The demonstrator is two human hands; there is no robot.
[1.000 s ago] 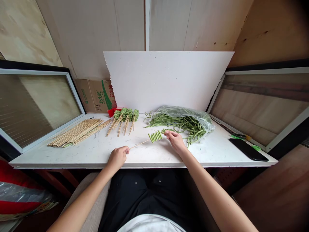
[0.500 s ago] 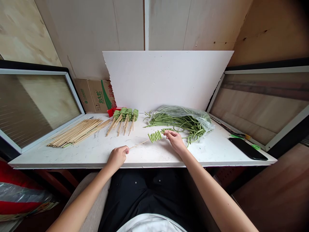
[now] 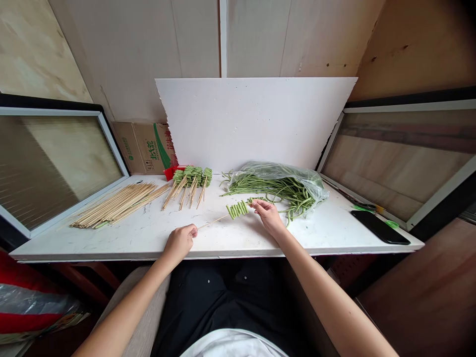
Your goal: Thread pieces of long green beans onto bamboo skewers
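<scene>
My left hand (image 3: 181,240) is closed round the plain lower end of a bamboo skewer (image 3: 214,222) above the front of the table. Folded green bean (image 3: 237,209) sits in a tight row of loops on the skewer's far part. At the tip end, my right hand (image 3: 267,214) pinches with thumb and fingertips; its fingers partly hide what they grip there. Just behind that hand, long green beans (image 3: 267,186) lie partly inside a clear plastic bag (image 3: 293,172), with loose ends spilling forward.
A pile of bare skewers (image 3: 119,204) lies at the left. Finished bean skewers (image 3: 191,174) are stacked behind it, by a red item (image 3: 170,173) and a cardboard box (image 3: 143,148). A black phone (image 3: 380,227) and scissors (image 3: 364,205) lie right. A white board (image 3: 256,124) stands behind.
The view has shifted very slightly. Both hands keep the same hold on the skewer, and the bean loops look unchanged.
</scene>
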